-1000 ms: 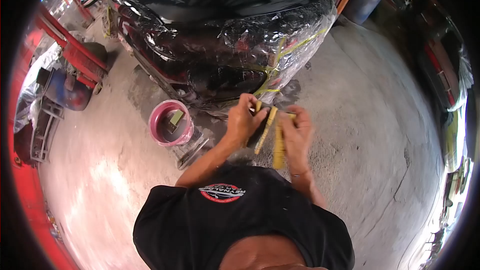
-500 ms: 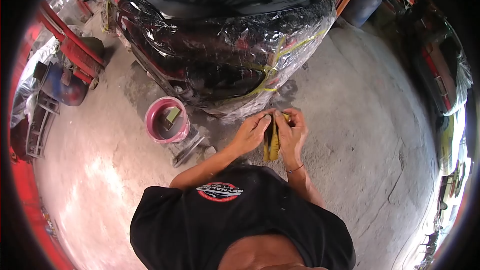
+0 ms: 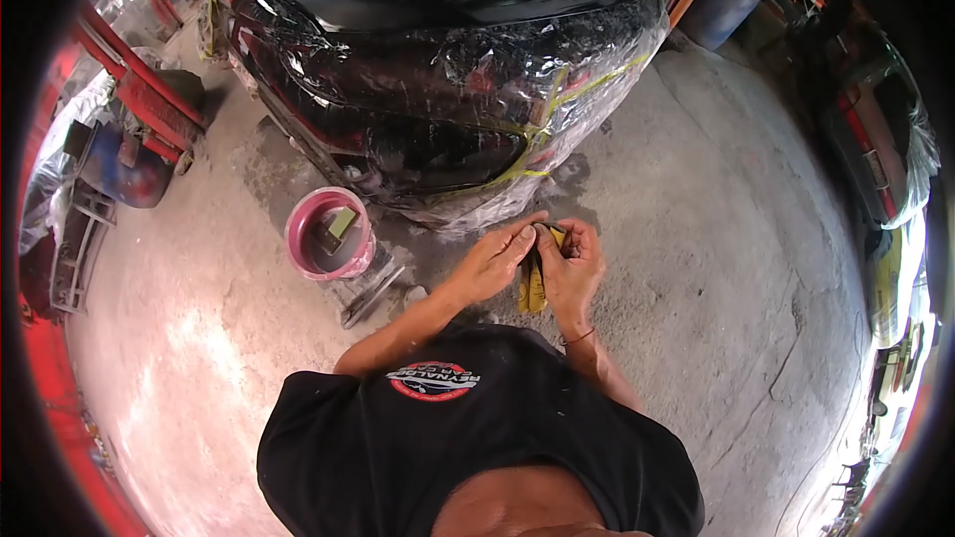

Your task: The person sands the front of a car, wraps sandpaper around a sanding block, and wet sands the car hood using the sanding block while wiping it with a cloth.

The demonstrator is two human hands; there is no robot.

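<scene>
My left hand and my right hand meet in front of my chest. Between them hangs a folded sheet of sandpaper, yellow with dark print on its back and dark inside. Thumbs and fingertips of both hands are closed on its upper edge. Just beyond the hands is the lower corner of a dark car, covered in clear plastic film and yellow tape. To the left stands a pink bucket of cloudy water, with a green block inside it.
A small metal stand is beside the bucket on the rough concrete floor. Blue drums and red steel posts stand at the left. Another blue drum is at the back right, near plastic-covered car parts.
My hands have moved up slightly. The right fingers have shifted along the sandpaper's upper edge, and the folded halves hang closer together.
</scene>
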